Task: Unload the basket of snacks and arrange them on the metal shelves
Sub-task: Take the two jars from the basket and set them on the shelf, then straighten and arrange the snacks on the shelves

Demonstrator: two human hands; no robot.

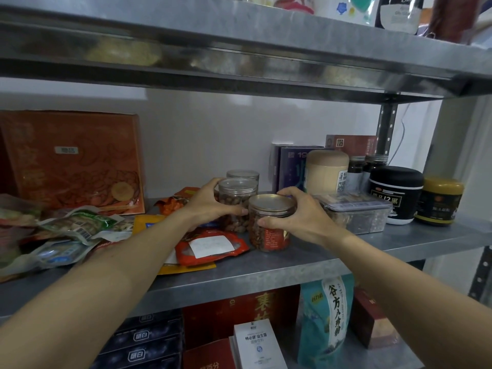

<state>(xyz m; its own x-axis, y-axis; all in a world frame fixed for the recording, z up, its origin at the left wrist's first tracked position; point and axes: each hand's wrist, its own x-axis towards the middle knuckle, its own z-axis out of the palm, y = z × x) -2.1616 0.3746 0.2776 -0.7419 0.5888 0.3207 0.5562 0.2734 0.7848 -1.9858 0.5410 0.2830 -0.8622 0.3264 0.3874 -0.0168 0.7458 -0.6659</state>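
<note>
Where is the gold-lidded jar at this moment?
Head view, centre: gold-lidded jar on the middle shelf, gripped by the right hand, between the nearer clear-lidded jar and a plastic box.

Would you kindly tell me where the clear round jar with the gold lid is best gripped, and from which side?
Grip the gold-lidded jar round its upright wall just under the lid, from the front right, as the right hand does: the clear-lidded jar in the left hand crowds its left, and the round wall suits a wrap.

Gold-lid jar point(271, 227) of nuts upright near metal shelf point(292, 265) front edge. Clear-lid jar point(235, 201) just behind-left, third jar point(242, 174) further back. Red pouch point(210, 246) lies flat alongside.
</note>
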